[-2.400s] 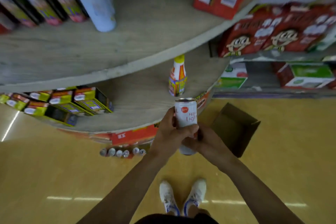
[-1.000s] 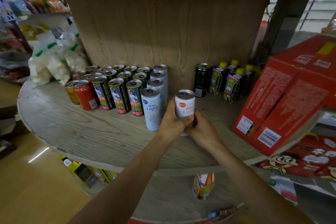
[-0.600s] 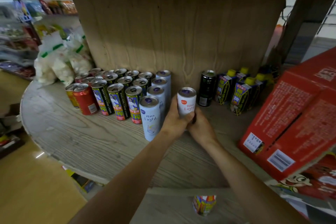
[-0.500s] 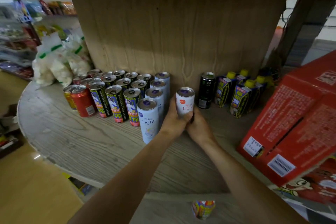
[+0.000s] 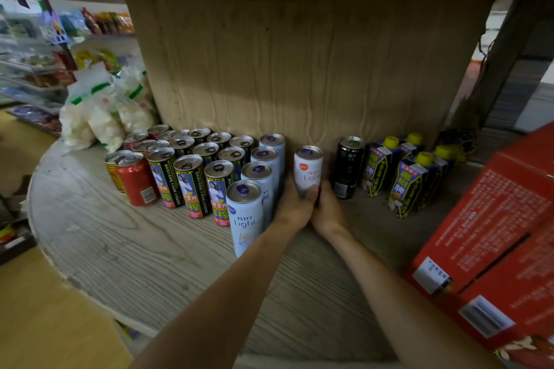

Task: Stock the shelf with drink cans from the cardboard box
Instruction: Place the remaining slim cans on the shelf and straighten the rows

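A slim white can (image 5: 308,169) with red lettering stands upright near the back of the round wooden shelf (image 5: 144,260). My left hand (image 5: 295,204) and my right hand (image 5: 328,210) both grip its lower part from either side. It sits between a row of pale blue cans (image 5: 247,213) on its left and a black can (image 5: 347,166) on its right. The cardboard box is not in view.
Green-and-yellow cans (image 5: 192,186) and red cans (image 5: 136,178) stand further left, with white bags (image 5: 99,117) behind them. Yellow-capped cartons (image 5: 410,180) are on the right. A large red carton (image 5: 491,237) fills the right front of the shelf. A curved wooden wall (image 5: 299,69) backs the shelf.
Both hands lifted the white can from above the floor up to the shelf and moved it back beside the pale blue cans, where it now stands low by the black can.
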{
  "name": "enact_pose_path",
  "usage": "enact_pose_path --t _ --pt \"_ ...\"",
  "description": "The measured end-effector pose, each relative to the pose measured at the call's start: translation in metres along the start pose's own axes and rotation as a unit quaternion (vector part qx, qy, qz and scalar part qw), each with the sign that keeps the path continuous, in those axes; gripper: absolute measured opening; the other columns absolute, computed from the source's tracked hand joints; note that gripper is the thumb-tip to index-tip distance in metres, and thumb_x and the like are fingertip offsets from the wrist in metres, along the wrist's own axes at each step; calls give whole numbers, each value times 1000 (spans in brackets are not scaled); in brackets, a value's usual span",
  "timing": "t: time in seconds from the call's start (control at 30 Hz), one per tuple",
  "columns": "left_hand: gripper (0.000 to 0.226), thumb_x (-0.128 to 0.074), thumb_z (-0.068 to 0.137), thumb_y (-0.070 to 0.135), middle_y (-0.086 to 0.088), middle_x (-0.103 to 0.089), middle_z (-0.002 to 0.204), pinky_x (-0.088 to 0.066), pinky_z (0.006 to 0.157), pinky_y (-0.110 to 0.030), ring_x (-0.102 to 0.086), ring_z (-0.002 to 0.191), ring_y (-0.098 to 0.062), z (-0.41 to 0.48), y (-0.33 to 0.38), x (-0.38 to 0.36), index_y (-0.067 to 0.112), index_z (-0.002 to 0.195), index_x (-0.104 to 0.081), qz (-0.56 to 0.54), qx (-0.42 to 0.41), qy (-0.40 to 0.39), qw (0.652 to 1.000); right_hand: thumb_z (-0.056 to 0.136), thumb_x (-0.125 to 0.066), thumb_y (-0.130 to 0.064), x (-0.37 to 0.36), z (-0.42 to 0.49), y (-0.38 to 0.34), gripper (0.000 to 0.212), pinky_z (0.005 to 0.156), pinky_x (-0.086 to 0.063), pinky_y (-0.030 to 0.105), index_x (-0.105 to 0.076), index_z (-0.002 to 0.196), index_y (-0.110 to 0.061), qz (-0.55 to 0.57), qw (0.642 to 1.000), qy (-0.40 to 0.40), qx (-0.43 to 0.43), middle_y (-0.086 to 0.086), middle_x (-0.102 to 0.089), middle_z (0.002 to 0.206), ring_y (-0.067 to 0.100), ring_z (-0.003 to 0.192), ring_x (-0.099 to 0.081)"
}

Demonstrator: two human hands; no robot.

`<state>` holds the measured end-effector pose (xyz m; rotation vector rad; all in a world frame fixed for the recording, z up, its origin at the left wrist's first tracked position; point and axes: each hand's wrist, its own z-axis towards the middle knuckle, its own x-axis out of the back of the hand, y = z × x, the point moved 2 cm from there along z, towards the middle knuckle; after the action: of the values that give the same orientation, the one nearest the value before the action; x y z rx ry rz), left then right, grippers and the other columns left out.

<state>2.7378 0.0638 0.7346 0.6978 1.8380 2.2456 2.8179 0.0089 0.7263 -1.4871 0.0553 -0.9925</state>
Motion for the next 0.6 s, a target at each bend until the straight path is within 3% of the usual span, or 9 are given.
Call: enact_pose_path --t 0.2,0.43,0.6 --pt "64 -58 100 26 -5 -43 157 -28 123 -39 -37 146 -18 13 -7 -5 18 156 -29 14 1 11 1000 98 -57 -31 -5 21 0 36 94 -49 41 -42 126 -15 -23 1000 -3 -6 16 -61 130 33 116 -61" --pt "65 -54 103 31 -5 -38 160 -22 124 -33 -32 149 -16 24 -14 -10 18 159 -22 8 10 13 1000 98 -60 -25 -10 33 6 31 92 -49 39 -49 124 -12 -9 1000 13 21 17 -63 126 32 115 -61" --pt "70 -50 103 40 -3 -32 163 -19 126 -38 -26 152 -17 29 -14 -11 22 161 -16 10 29 0 1000 99 -58 -29 -11 38 8 30 86 -47 36 -50 123 -13 -17 1000 19 18 17 -63 126 33 114 -62"
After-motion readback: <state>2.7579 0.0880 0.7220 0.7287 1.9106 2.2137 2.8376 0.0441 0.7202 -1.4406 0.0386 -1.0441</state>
